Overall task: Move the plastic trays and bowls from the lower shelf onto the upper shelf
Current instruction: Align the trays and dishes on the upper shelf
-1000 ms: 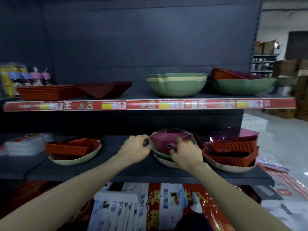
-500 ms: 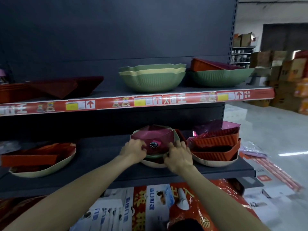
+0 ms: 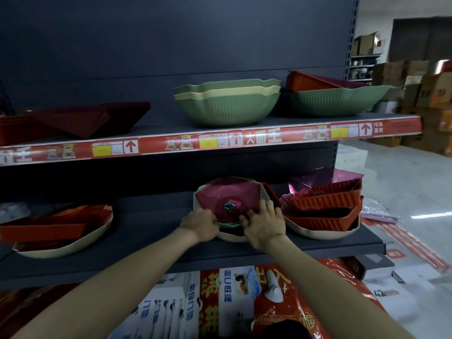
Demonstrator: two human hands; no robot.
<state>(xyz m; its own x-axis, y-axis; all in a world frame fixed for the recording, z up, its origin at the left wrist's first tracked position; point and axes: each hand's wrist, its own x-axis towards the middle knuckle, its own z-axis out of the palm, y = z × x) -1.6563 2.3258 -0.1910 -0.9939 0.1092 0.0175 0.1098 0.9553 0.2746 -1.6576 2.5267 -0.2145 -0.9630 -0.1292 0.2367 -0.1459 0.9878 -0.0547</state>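
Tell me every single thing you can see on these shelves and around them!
green ribbed plastic bowls: one nested stack, green with a cream layer, upper shelf middle
big green ribbed bowl: one, upper shelf right, orange-red tray inside
dark red plastic trays: one pile, upper shelf left
pink plastic tray with round sticker: one, lower shelf middle, atop nested green and cream bowls
orange-red ribbed trays: one pile in a cream bowl, lower shelf right
cream bowl holding orange trays: one, lower shelf left
cardboard boxes: several, brown, far right
printed packages: several, red and white, below the lower shelf
left hand: one, grips the nested bowls' near rim
right hand: one, fingers resting on the pink tray
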